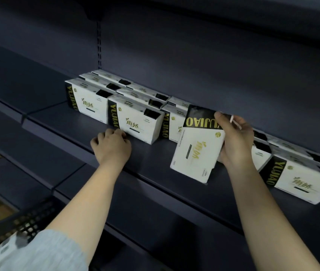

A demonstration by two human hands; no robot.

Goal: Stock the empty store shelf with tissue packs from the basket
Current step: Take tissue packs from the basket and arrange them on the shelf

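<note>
White tissue packs with black-and-gold ends stand in rows on the dark shelf [100, 137]. My right hand [235, 141] grips one tissue pack [198, 147] upside down and tilted, just above the shelf in the gap between the rows. My left hand [112, 147] rests with curled fingers on the shelf, touching the lower front corner of the second front pack [135, 122]. The leftmost front pack [87, 103] stands beside it. More packs [303, 178] stand at the right. The black mesh basket [18, 222] shows at the bottom left.
A vertical slotted upright [99, 45] runs up the back panel. A lower shelf [145, 222] lies below the stocked one. Further shelf sections [8, 90] extend to the left. My grey sleeve [38, 253] covers part of the basket.
</note>
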